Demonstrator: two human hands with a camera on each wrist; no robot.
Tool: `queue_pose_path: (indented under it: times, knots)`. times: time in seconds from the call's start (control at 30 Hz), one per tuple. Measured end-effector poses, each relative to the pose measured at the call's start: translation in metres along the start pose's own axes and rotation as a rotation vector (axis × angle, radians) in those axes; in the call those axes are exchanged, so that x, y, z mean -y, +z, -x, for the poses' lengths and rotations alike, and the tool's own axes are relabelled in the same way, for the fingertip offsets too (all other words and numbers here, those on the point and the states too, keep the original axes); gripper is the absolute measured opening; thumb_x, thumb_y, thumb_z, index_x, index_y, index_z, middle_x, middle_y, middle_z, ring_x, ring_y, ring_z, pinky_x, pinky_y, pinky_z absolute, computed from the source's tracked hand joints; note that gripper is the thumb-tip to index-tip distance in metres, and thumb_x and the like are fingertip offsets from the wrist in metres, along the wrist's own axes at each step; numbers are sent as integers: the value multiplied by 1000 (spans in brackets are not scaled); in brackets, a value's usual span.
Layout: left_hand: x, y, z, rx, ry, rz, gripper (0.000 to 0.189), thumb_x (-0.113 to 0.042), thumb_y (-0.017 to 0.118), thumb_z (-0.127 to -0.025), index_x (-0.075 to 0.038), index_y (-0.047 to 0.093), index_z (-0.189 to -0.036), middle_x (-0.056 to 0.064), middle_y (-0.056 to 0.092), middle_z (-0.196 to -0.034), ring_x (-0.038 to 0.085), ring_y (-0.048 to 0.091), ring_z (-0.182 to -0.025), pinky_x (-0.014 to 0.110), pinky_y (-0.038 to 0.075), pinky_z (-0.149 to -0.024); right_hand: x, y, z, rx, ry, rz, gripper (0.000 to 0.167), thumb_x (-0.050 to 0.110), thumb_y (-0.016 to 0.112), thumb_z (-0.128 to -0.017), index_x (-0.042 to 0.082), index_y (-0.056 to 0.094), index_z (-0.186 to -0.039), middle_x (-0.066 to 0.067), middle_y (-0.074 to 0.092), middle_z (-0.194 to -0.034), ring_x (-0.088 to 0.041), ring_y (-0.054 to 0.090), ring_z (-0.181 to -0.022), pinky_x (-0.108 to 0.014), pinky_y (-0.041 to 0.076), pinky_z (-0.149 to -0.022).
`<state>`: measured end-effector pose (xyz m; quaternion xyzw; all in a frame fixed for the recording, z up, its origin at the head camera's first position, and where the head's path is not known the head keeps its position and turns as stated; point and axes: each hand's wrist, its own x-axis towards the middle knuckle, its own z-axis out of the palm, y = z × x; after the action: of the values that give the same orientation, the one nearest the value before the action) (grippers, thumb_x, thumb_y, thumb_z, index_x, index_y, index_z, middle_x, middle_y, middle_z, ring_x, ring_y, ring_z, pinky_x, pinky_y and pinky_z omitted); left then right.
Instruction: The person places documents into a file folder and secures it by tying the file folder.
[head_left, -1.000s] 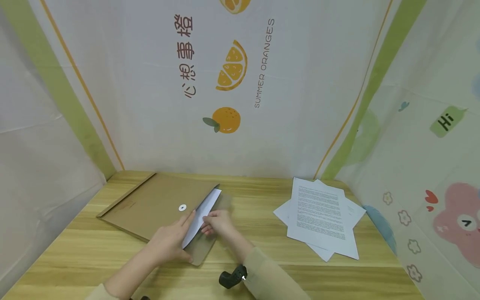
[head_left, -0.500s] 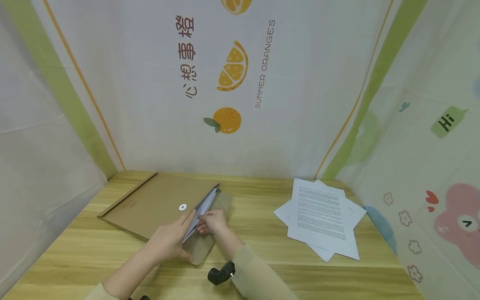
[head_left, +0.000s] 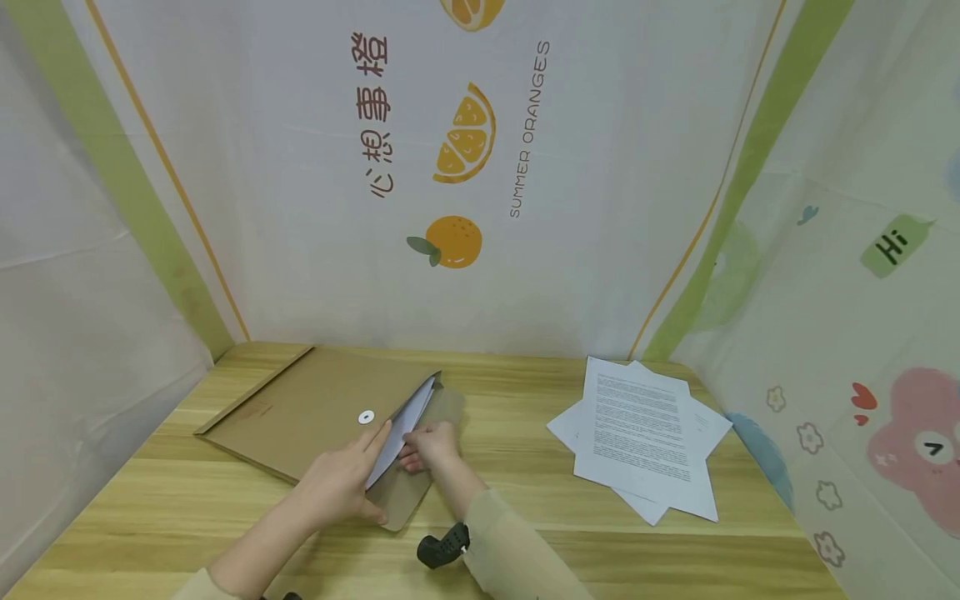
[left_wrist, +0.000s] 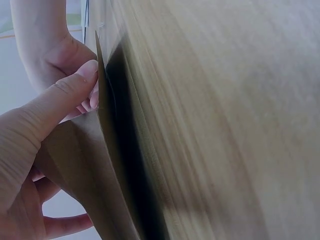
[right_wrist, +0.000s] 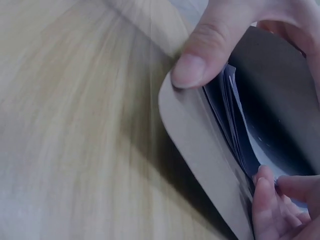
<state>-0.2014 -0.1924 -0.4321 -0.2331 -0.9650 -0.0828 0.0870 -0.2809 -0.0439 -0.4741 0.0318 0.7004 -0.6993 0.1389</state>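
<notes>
A brown kraft paper document envelope (head_left: 300, 400) lies on the left of the table, its flap (head_left: 401, 502) folded out toward the right. My left hand (head_left: 341, 483) holds the mouth: fingers lie over the upper panel near the white round button (head_left: 366, 417), and the thumb (left_wrist: 75, 85) presses the flap. Several white paper sheets (head_left: 397, 442) stand inside the mouth with their edges showing. With thumb and fingertips, my right hand (head_left: 435, 450) pinches the edge of a sheet (right_wrist: 260, 150). The sheets' far ends are hidden within the envelope.
Printed paper sheets (head_left: 641, 429) lie crossed over each other at the table's right. A black device (head_left: 442, 547) sits at the right wrist. Behind the wooden table (head_left: 517, 492) hangs a white cloth (head_left: 600, 250) with orange prints.
The right hand has moved slightly left with the sheets, which sit deeper in the envelope than a second ago. Over the last half second it has shifted slightly back rightward. The left hand stays put.
</notes>
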Motion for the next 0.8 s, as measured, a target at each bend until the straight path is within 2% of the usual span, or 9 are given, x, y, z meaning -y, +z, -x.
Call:
queue_pose_path:
  times: [0.2,0.4,0.63,0.8]
  knots:
    - [-1,-1,1,-2,1,7,126,-50,90,-47,9,34,-142,29,40,-141,40,60,-104,46,55,-67,0,-1,0,18,-6,3,9,-3,60,-88,-10,65,-90,-13,65,-66,-12,59,-47,-26,54,-49]
    - [-5,-3,-1,7,-21,20,124,-50,90,-49,8,34,-143,27,40,-142,41,60,-105,50,53,-69,-3,-5,-2,58,-45,-3,10,-3,58,-89,-11,65,-89,-19,67,-70,-20,66,-55,-32,57,-54]
    - [-5,0,1,19,-27,36,122,-51,89,-51,9,34,-143,28,39,-142,42,58,-108,50,54,-73,-4,-14,0,90,-47,-2,18,-1,57,-91,-14,62,-103,-18,68,-78,-18,66,-60,-30,57,-57]
    - [-5,2,3,43,-26,63,113,-48,88,-57,8,38,-141,27,41,-140,42,57,-108,51,53,-75,-6,-20,-1,124,-63,20,22,2,57,-94,-14,62,-108,-19,69,-85,-25,69,-70,-31,57,-61]
